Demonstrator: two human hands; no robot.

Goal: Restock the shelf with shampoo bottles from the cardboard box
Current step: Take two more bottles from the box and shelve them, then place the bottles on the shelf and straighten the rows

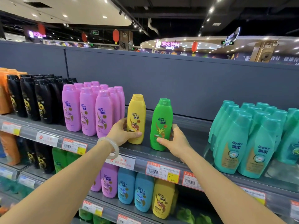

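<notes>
From the head view, we see a yellow shampoo bottle [136, 119] standing upright on the top shelf [191, 131], just right of a block of pink bottles [90, 109]. Our left hand [124, 132] wraps its lower half, thumb across the front, fingers curled behind. Beside it, slightly apart, a green shampoo bottle [161, 124] stands with a slight lean, its base at the shelf's front lip. Our right hand [174, 141] grips it low down, thumb on the front, fingers round the right side.

Both bare forearms reach up and forward from the lower corners, and a pale, glossy bangle [111, 147] circles the left wrist.

The bottles are smooth, rounded plastic with flip caps and printed labels. To the right stands a cluster of teal bottles [252, 139]; black bottles [37, 99] sit far left. Price tags [162, 171] line the grey shelf edge.
</notes>
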